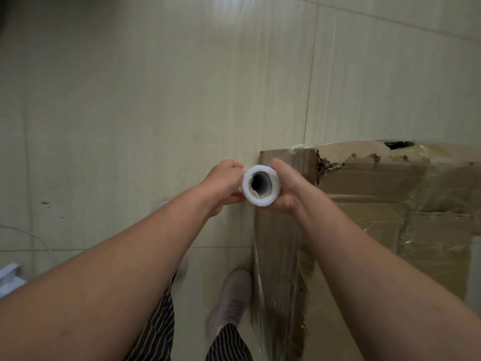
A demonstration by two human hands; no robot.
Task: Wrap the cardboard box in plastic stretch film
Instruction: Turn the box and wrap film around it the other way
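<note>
A white roll of stretch film (pixel 250 190) is held upright, its hollow cardboard core facing the camera. My left hand (pixel 221 185) grips its left side and my right hand (pixel 289 188) grips its right side. A sheet of clear film (pixel 276 269) runs down from the roll along the left side of the cardboard box (pixel 364 194). The brown box stands on the floor at the right, its top torn and partly covered in shiny film.
Pale floor tiles (pixel 130 113) fill the left and far part of the view. My feet in light shoes (pixel 231 300) stand just left of the box. A white object (pixel 7 277) pokes in at the lower left edge.
</note>
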